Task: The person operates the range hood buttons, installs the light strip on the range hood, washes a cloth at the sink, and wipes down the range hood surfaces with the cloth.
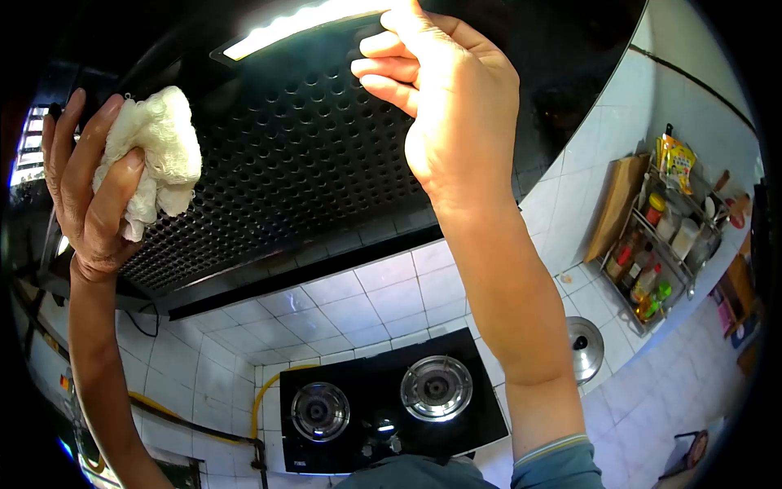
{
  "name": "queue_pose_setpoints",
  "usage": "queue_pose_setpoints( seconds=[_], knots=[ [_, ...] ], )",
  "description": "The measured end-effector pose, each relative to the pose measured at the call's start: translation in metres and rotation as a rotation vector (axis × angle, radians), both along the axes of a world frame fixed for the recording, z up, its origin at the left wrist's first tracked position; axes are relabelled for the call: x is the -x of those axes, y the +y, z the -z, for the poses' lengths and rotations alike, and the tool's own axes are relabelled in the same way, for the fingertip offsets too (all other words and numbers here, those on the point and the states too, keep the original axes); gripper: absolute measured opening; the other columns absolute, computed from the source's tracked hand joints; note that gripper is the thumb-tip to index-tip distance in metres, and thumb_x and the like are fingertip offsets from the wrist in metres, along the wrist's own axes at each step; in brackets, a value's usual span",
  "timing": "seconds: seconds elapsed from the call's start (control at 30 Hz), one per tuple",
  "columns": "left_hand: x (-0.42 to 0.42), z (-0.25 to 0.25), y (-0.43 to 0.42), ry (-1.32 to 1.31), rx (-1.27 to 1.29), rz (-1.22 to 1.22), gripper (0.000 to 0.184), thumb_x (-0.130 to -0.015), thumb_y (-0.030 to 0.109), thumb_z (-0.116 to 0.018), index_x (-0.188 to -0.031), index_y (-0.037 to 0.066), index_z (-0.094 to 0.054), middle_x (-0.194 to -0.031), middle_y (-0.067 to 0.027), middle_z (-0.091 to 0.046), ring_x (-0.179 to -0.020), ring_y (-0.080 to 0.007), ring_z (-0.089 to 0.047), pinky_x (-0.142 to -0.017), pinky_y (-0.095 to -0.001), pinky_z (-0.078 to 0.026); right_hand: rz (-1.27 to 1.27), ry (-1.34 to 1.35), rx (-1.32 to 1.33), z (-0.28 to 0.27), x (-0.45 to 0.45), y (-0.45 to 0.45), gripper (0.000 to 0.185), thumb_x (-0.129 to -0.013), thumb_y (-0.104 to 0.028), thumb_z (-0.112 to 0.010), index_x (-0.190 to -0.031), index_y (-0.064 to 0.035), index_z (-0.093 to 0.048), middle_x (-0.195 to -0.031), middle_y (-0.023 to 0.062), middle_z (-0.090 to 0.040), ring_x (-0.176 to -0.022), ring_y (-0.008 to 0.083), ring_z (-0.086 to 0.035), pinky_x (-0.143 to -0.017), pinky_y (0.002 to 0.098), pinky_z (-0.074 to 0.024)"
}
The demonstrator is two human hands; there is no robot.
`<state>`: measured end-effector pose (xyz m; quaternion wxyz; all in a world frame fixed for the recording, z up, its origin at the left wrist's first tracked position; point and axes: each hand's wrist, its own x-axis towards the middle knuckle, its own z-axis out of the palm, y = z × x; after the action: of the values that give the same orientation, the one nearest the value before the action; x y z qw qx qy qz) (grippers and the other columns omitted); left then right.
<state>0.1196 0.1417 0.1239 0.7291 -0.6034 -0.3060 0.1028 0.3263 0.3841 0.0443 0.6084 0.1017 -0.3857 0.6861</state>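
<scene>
A crumpled white cloth (167, 151) is gripped in my left hand (94, 183), which is raised at the left side of a black range hood (489, 49). The hand's fingers point up and its thumb lies over the cloth. My right hand (456, 106) is up at the hood's lit light strip (301, 28), by the strip's right end. Its fingers are curled, with thumb and index finger close together at the top edge of the view. Whatever may be between them is hidden. A perforated black panel (285, 155) slopes below and between both hands.
Below stands a black two-burner gas stove (383, 440) against white wall tiles (342, 297). A pot lid (585, 350) lies to its right. Farther right are a wooden board (619, 204) and a rack (652, 277) of bottles and jars. A yellow hose (259, 403) runs left of the stove.
</scene>
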Motion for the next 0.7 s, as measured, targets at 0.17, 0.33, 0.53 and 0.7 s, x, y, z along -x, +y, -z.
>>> queue_pose_setpoints(
  seconds=[0.17, 0.33, 0.53, 0.7],
  knots=[
    [0.0011, -0.0015, -0.0011, 0.031, 0.001, -0.016, 0.071, -0.076, 0.031, -0.088, -0.136, 0.024, -0.049, -0.143, -0.0157, -0.058, -0.137, -0.0449, -0.05, -0.12, -0.0606, -0.031, -0.047, -0.046, 0.066, -0.0043, -0.003, -0.0033, 0.023, -0.099, -0.021, -0.072, -0.09, 0.0003, -0.07, -0.08, 0.0094, -0.071, -0.067, 0.0155, -0.068, -0.066, 0.0254, -0.0564],
    [0.0004, -0.0031, 0.0005, 0.045, -0.013, 0.014, 0.066, -0.077, 0.035, -0.085, -0.134, 0.028, -0.053, -0.14, -0.0093, -0.062, -0.133, -0.0407, -0.056, -0.119, -0.0585, -0.037, -0.038, -0.077, 0.06, -0.0039, -0.0029, -0.0016, 0.024, -0.098, -0.023, -0.073, -0.09, -0.0003, -0.07, -0.081, 0.0094, -0.071, -0.068, 0.0156, -0.068, -0.067, 0.0256, -0.0569],
    [-0.0006, -0.0033, 0.0015, 0.067, -0.027, 0.021, 0.063, -0.079, 0.038, -0.084, -0.133, 0.027, -0.053, -0.139, -0.0076, -0.063, -0.133, -0.0389, -0.057, -0.119, -0.0565, -0.037, -0.069, -0.035, 0.043, -0.0011, -0.001, 0.0005, 0.022, -0.098, -0.022, -0.072, -0.091, -0.0006, -0.07, -0.081, 0.0091, -0.072, -0.068, 0.0155, -0.069, -0.067, 0.0258, -0.0571],
    [0.0019, -0.0026, 0.0056, 0.063, -0.031, 0.041, 0.068, -0.077, 0.037, -0.086, -0.134, 0.026, -0.051, -0.141, -0.0097, -0.061, -0.136, -0.0406, -0.054, -0.12, -0.0579, -0.034, -0.077, -0.028, 0.025, -0.0013, -0.0014, 0.0006, 0.021, -0.1, -0.02, -0.07, -0.092, -0.0008, -0.07, -0.081, 0.0091, -0.072, -0.068, 0.0153, -0.069, -0.067, 0.026, -0.0573]
  ],
)
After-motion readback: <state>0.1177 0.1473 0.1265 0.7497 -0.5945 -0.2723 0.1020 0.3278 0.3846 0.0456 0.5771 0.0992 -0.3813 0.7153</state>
